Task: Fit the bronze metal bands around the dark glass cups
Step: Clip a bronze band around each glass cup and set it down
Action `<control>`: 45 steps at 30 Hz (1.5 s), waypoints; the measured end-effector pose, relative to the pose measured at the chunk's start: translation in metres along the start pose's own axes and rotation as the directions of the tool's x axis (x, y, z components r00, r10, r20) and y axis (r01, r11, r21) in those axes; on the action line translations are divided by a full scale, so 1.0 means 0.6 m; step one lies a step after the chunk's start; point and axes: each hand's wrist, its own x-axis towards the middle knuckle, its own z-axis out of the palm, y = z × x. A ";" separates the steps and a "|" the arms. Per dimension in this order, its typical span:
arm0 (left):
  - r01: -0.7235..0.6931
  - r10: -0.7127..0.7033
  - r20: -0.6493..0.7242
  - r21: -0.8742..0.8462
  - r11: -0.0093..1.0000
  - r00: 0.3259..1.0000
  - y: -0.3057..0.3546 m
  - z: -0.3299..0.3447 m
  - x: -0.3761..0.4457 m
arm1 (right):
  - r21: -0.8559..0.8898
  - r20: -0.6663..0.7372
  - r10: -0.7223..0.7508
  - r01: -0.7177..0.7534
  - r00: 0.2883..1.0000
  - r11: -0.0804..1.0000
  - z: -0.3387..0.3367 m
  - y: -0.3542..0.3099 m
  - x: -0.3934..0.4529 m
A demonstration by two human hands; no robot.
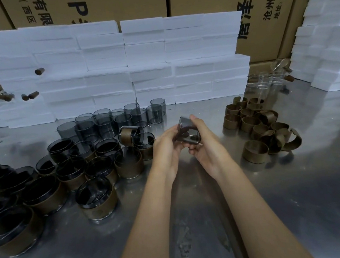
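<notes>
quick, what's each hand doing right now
Left hand: closed on the cup.
Right hand: closed on the same cup.

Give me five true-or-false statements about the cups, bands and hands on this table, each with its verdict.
1. Both hands hold one dark glass cup above the table. True.
2. The held cup already wears a bronze band. False: no band shows on it.
3. The loose bronze bands lie on the person's right. True.
4. The banded cups stand on the person's right. False: they stand on the left.
5. The left hand rests flat on the metal table. False: it grips the cup together with the right hand.
</notes>
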 end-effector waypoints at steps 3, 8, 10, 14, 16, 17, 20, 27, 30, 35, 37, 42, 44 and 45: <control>0.003 -0.003 0.074 -0.001 1.000 0.997 0.000 0.005 0.000 | -0.073 -0.126 -0.155 0.146 0.980 0.987 -0.001 0.004 0.001; -0.012 0.013 0.108 -0.012 1.000 0.994 -0.008 0.010 -0.001 | -0.257 -0.129 -0.321 0.281 0.938 0.925 0.001 0.010 0.004; 0.014 -0.007 0.094 -0.071 0.997 0.996 -0.006 0.009 0.000 | -0.315 -0.107 -0.363 0.314 0.926 0.895 0.002 0.015 0.006; 0.065 -0.055 0.101 -0.099 0.993 0.993 -0.006 0.004 -0.001 | -0.447 -0.086 -0.439 0.359 0.894 0.819 -0.002 0.020 0.011; 0.096 -0.079 0.141 -0.114 0.989 0.987 -0.006 0.004 -0.005 | -0.524 -0.095 -0.473 0.360 0.876 0.772 -0.005 0.021 0.013; 0.101 -0.082 0.163 -0.111 0.989 0.983 -0.007 0.004 -0.005 | -0.542 -0.105 -0.491 0.365 0.865 0.757 -0.007 0.020 0.013; 0.062 -0.048 0.146 -0.098 0.993 0.988 -0.014 0.005 -0.001 | -0.558 -0.118 -0.526 0.382 0.842 0.737 -0.009 0.014 0.012; 0.110 -0.099 0.060 -0.229 0.967 0.993 -0.025 -0.007 0.010 | -0.606 -0.218 -0.499 0.285 0.839 0.742 -0.004 0.000 -0.007; 0.123 -0.114 0.049 -0.251 0.960 0.992 -0.028 -0.010 0.012 | -0.940 -0.234 -0.647 -0.001 0.726 0.340 -0.029 -0.015 -0.016; 0.134 -0.123 0.057 -0.263 0.955 0.991 -0.028 -0.011 0.009 | -0.932 -0.356 -0.556 -0.331 0.751 0.150 -0.062 -0.032 -0.031; 0.142 -0.131 0.058 -0.269 0.953 0.990 -0.028 -0.011 0.008 | -0.932 -0.358 -0.461 -0.341 0.812 0.122 -0.064 -0.027 -0.032; 0.152 -0.142 0.055 -0.272 0.950 0.988 -0.027 -0.012 0.009 | -0.990 -0.114 -0.433 -0.068 0.894 0.120 -0.060 -0.019 -0.025; 0.151 -0.143 0.049 -0.269 0.951 0.989 -0.025 -0.012 0.009 | -0.991 0.018 -0.396 0.070 0.918 0.116 -0.054 -0.018 -0.025; 0.153 -0.146 0.046 -0.271 0.950 0.988 -0.025 -0.012 0.009 | -0.983 0.077 -0.375 0.133 0.924 0.125 -0.050 -0.018 -0.025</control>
